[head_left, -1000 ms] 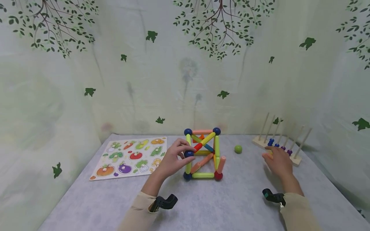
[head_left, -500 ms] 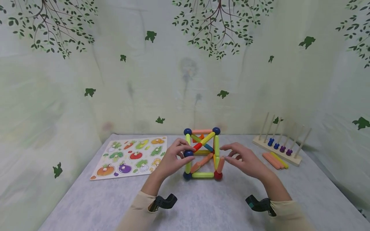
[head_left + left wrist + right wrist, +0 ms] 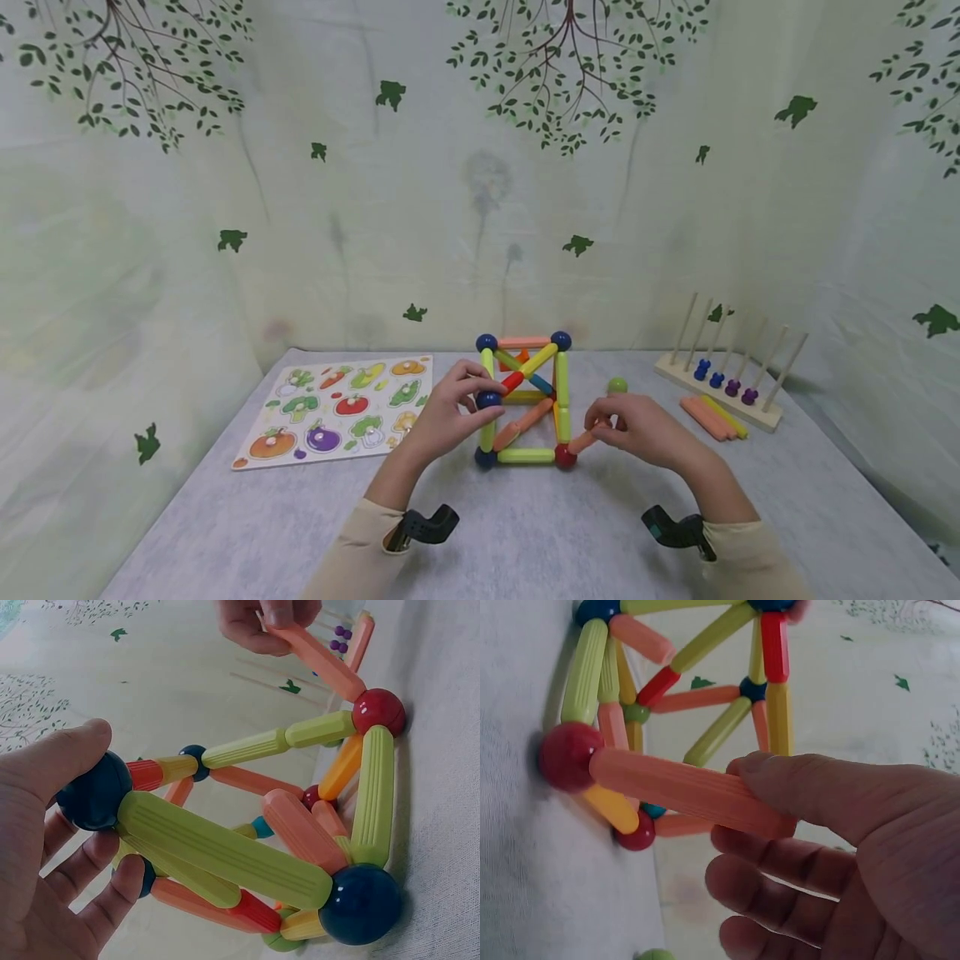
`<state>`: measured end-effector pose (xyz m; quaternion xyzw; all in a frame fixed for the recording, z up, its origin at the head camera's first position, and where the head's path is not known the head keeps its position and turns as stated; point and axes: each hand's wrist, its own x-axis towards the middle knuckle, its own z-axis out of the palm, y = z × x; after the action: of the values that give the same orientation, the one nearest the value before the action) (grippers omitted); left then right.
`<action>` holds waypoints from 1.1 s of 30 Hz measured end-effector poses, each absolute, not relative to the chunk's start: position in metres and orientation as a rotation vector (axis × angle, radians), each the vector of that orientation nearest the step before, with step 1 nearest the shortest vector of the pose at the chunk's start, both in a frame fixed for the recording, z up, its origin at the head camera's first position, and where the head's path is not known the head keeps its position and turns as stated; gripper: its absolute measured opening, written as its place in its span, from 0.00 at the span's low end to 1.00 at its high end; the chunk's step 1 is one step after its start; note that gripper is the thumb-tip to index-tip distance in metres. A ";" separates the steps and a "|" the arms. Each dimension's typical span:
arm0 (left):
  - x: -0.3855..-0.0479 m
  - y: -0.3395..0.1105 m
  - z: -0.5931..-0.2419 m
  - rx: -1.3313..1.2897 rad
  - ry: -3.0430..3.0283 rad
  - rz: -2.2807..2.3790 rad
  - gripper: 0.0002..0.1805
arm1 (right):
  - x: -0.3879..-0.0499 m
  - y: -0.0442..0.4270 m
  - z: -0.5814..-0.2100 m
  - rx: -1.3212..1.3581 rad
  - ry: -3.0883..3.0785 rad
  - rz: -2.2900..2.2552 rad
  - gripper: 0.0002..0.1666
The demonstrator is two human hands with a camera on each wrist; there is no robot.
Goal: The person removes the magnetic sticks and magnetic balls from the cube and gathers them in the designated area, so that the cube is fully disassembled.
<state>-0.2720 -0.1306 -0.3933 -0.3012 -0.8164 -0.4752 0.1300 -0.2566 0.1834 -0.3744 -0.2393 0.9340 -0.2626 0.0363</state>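
Note:
A frame of coloured magnetic sticks and balls [image 3: 525, 456] stands mid-table. At its left, my left hand [image 3: 450, 408] holds a dark blue ball [image 3: 94, 795] between thumb and fingers. From that ball a lime stick [image 3: 225, 847] runs to another dark blue ball [image 3: 360, 904] on the table. My right hand [image 3: 637, 429] pinches the free end of a salmon stick [image 3: 679, 791], whose other end touches the red ball [image 3: 571, 757] at the frame's lower right corner. This stick leans outward to the right. A second salmon stick [image 3: 304, 829] slants inside the frame.
A vegetable picture board [image 3: 341, 408] lies at the left. Behind my right hand is a green ball [image 3: 617, 385], partly hidden. At the right stands a wooden peg rack [image 3: 765, 419] with beads, and loose salmon and yellow sticks [image 3: 712, 418] lie before it.
My right hand has come left from beside the peg rack to the frame and now pinches the salmon stick, which has tipped from near upright to the right. My left hand stays put.

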 end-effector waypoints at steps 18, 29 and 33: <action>-0.271 -0.131 -0.396 -0.866 -2.370 -1.391 0.12 | -0.278 0.212 -0.412 -0.525 2.672 -0.983 0.05; -0.272 -0.131 -0.393 -0.864 -2.367 -1.387 0.12 | -0.285 0.220 -0.426 -0.437 2.698 -0.972 0.05; -0.272 -0.130 -0.392 -0.864 -2.370 -1.389 0.12 | -0.286 0.228 -0.427 -0.379 2.747 -0.925 0.07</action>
<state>-0.2720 -0.1303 -0.3922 -0.2976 -0.8160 -0.4781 0.1306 -0.2864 0.2280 -0.4273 -0.1290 0.9341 -0.3145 0.1088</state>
